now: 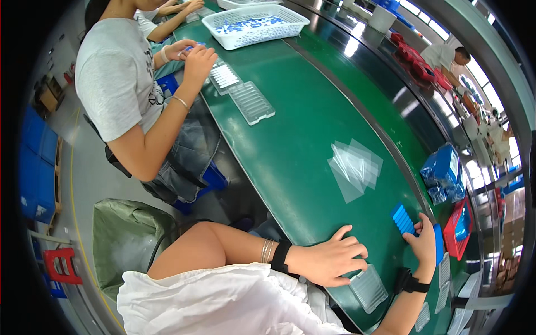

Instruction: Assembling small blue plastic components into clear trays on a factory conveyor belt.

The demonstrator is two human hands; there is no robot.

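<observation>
My left hand [329, 258] is over the green table with its fingers spread and nothing in them. Its lower fingertips reach the corner of a clear plastic tray [368, 290] with parallel grooves; whether they touch it I cannot tell. Farther right, my right hand [422, 243] has its thumb and fingers closed on the near end of a blue ribbed piece [402, 219]. Partly hidden by that hand, another flat blue thing [439, 243] lies to its right. Several thin clear plastic bags [356, 167] lie in a loose pile ahead of my hands.
A co-worker [120, 84] sits at the left edge, handling a small blue item beside grooved trays [251, 103]. A white basket [254, 39] of blue and white pieces stands farther off. Blue-wrapped packs [445, 167] and a red bin [451, 231] line the right. A green-lined bin [120, 245] stands left.
</observation>
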